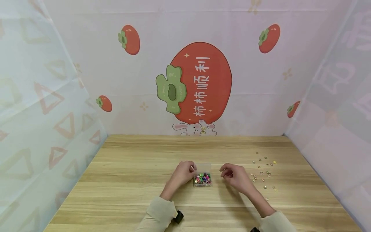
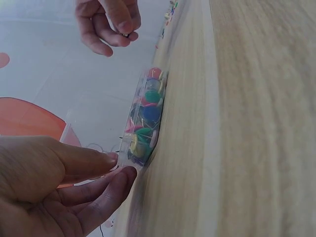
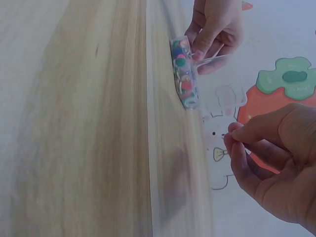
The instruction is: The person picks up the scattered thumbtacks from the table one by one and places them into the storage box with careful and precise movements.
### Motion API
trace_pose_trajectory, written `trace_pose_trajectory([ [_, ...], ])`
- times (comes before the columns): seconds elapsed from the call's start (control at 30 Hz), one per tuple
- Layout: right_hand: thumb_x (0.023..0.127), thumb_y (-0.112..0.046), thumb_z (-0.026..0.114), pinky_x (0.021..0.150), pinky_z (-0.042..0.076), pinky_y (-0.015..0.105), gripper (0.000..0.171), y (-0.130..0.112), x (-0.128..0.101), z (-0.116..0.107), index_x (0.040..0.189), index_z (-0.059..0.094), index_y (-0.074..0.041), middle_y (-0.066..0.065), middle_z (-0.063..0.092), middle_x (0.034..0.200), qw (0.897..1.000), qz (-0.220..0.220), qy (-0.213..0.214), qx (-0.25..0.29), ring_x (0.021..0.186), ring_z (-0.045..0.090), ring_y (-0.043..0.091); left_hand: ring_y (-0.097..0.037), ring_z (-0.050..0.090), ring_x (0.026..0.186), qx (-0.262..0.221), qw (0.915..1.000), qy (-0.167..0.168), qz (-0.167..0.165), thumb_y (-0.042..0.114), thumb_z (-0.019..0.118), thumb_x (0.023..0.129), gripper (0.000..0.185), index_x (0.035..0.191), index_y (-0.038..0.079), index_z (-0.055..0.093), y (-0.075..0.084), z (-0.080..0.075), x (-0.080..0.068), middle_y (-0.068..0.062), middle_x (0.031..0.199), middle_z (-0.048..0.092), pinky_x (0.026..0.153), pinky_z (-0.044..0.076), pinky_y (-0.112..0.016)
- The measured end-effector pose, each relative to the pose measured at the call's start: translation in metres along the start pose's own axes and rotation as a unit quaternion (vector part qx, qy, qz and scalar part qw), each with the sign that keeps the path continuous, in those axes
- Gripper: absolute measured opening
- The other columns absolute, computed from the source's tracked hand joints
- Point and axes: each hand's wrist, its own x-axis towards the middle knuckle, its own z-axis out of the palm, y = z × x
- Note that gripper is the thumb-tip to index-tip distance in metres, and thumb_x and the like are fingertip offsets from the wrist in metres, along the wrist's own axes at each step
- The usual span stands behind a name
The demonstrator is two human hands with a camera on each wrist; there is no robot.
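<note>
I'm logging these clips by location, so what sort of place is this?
Probably a small tabletop recording booth, not a real workroom: a wooden table closed in by printed cloth walls, with a persimmon backdrop behind. A clear box of pushpins sits between both hands.

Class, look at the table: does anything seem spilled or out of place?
Yes: small round metal pieces lie scattered loose on the table to the right of the right hand, apart from the clear box of coloured pins.
</note>
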Motion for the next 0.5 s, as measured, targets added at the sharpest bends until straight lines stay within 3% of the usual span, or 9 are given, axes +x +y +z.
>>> trace_pose_trajectory([
  [0.3, 0.078, 0.013, 0.068, 0.068, 0.055, 0.021, 0.019, -0.009, 0.007, 0.011, 0.091, 0.067, -0.001, 0.011, 0.070, 0.087, 1.000, -0.014, -0.015, 0.024, 0.076, 0.066, 0.010, -0.020, 0.069, 0.080, -0.001, 1.0000, 0.000, -0.003, 0.003, 0.072, 0.088, 0.004, 0.091, 0.002, 0.069, 0.000, 0.000, 0.000, -0.012, 0.088, 0.073, 0.067, 0.056, -0.032],
  [0.5, 0.078, 0.007, 0.073, 0.067, 0.053, 0.020, 0.015, -0.014, 0.009, 0.020, 0.079, 0.067, -0.007, 0.005, 0.067, 0.083, 0.999, -0.030, -0.015, 0.009, 0.074, 0.060, 0.004, -0.021, 0.070, 0.081, -0.007, 1.0000, -0.001, -0.003, 0.005, 0.072, 0.089, 0.005, 0.089, 0.004, 0.068, 0.001, -0.001, -0.001, -0.012, 0.088, 0.074, 0.068, 0.057, -0.033],
])
